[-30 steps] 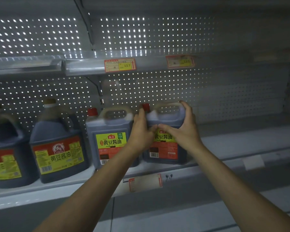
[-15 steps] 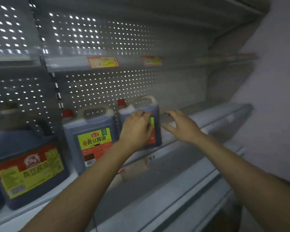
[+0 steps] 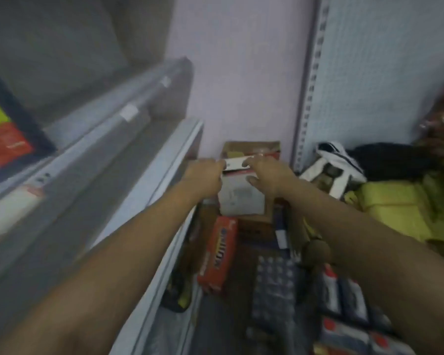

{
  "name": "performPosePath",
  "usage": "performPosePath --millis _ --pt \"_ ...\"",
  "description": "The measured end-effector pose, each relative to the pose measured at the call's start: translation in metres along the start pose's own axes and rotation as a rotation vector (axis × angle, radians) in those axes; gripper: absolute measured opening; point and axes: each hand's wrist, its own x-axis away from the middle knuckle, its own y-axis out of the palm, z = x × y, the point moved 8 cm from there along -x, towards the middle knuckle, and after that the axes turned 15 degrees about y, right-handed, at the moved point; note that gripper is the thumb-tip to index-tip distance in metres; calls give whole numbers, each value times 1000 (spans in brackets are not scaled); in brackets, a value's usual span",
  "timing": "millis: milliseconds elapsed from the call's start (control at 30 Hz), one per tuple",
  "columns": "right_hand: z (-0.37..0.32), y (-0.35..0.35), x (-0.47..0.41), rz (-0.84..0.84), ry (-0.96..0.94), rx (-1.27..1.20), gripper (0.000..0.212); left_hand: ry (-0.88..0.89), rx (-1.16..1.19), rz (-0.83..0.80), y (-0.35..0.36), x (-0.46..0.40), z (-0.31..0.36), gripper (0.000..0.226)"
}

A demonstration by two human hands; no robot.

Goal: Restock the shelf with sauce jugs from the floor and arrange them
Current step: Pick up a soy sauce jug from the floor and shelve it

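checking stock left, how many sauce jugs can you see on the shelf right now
1: a sauce jug at the far left edge of the shelf, partly cut off by the frame. More may sit out of view further left.

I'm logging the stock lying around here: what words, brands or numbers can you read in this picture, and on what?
Nothing reads with certainty.
Orange box on the floor: large blue letters, blurred, unreadable.
Jug label on the shelf: yellow and red, text blurred.
Shelf-edge tags: blurred.
White carton under both hands: faint print, unreadable.

Blurred blue lettering on an orange packet point(image 3: 218, 254), perhaps "MUNCH", nothing else legible
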Motion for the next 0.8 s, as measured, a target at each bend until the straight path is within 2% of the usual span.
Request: performPosePath --millis 167,267,400,500,633,733,800 --pt "102 117 48 -250 161 29 41 180 177 -165 130 -45 99 31" --pt "141 206 81 -409 198 8 39 216 275 -264 215 -43 138 27" --pt "165 315 118 -599 249 17 54 214 351 -428 334 -13 174 40" --pt "165 404 141 -740 281 -19 54 200 382 -527 430 16 182 47" --pt "163 523 165 -759 315 -6 57 178 444 -652 561 41 191 46" --pt "173 628 180 -800 366 -35 50 123 520 -698 665 49 195 49" --pt "182 695 191 -832 375 -33 47 147 510 -725 738 57 199 53"
